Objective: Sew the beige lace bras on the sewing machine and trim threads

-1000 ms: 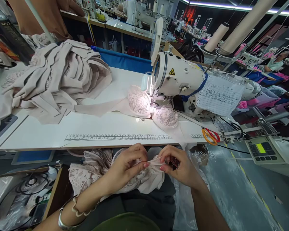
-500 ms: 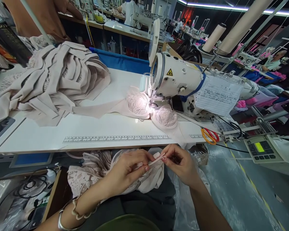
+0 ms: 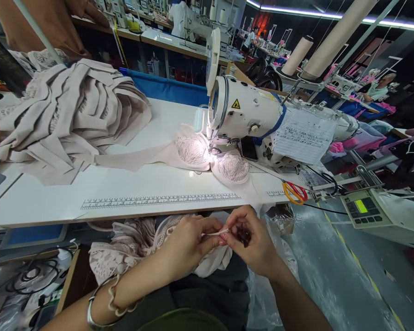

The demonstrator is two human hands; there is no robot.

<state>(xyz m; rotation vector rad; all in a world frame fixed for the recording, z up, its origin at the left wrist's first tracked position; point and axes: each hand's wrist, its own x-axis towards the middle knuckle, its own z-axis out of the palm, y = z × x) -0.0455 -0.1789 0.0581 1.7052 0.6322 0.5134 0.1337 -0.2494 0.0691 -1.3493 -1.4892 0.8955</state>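
Observation:
Over my lap, my left hand [image 3: 196, 236] and my right hand [image 3: 246, 236] are close together, fingertips nearly meeting. Both pinch a narrow pale pink strip [image 3: 212, 233], apparently an edge or strap of the garment piece below. Beige fabric [image 3: 215, 263] hangs under my fingers, and lace fabric [image 3: 115, 253] lies across my lap to the left. On the table ahead, a pale pink bra [image 3: 193, 151] rests with its lace cups under the lit needle area of the white sewing machine [image 3: 248, 105]. Its lower right end drapes over the table edge near my right hand.
A heap of beige bra pieces [image 3: 65, 119] covers the table's left. Orange-and-red scissors [image 3: 295, 192] lie at the right edge, near a control box [image 3: 365, 209]. A printed ruler [image 3: 158, 201] runs along the front. An open drawer [image 3: 69, 276] with cables is at lower left.
My hands have drawn closer together along the strip, fingertips now almost touching. The view has shifted slightly, so the table and machine appear further left. The bra stays under the machine.

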